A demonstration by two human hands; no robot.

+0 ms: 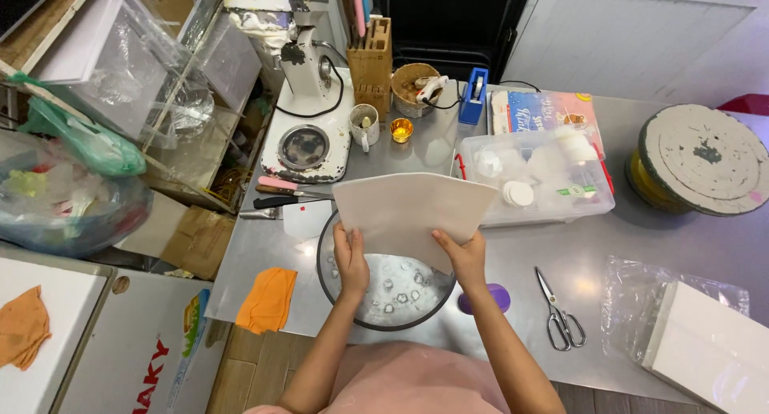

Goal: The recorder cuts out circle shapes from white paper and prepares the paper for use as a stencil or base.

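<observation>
Both my hands hold up a flat white board [408,210], bent slightly, above a round metal pan [388,298] on the steel counter. My left hand [349,258] grips its lower left edge. My right hand [463,258] grips its lower right edge. The pan holds pale bits or droplets on its bottom, and the board hides its far rim. A purple lid-like object [495,298] lies right of the pan, partly behind my right forearm.
Scissors [558,311] lie to the right, a bagged white box [709,350] further right. A clear plastic tub [537,178], a turntable [705,158], a stand mixer [308,102], a knife block [370,66] and an orange cloth [268,298] surround the pan. Cluttered shelves stand at the left.
</observation>
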